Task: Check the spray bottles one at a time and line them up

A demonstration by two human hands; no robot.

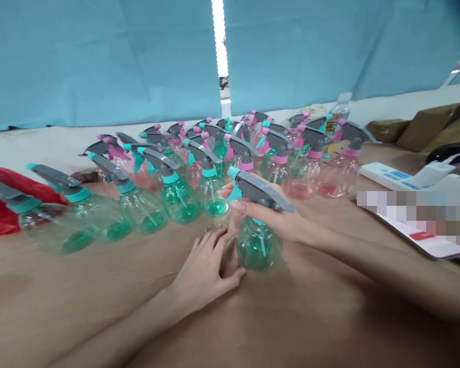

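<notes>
My right hand (281, 219) is wrapped around the neck of a spray bottle (258, 251) with a clear green body and a grey and turquoise trigger head. Its nozzle points to the left, and the bottle is upright at or just above the tabletop. Left of it, my left hand (207, 268) is low over the table, fingers apart and holding nothing. The thumb reaches close to the bottle's base; whether they touch, I cannot tell. Beyond my hands, a green spray bottle (180, 199) and a clear one with a pink collar (341, 171) stand among several others.
A red plastic bag (7, 204) lies at the left edge. On the right are a white power strip (387, 177) with plugs, a flat device (433, 246) with a blurred-out screen, and cardboard boxes (433, 128). A clear drink bottle (339, 112) stands at the back.
</notes>
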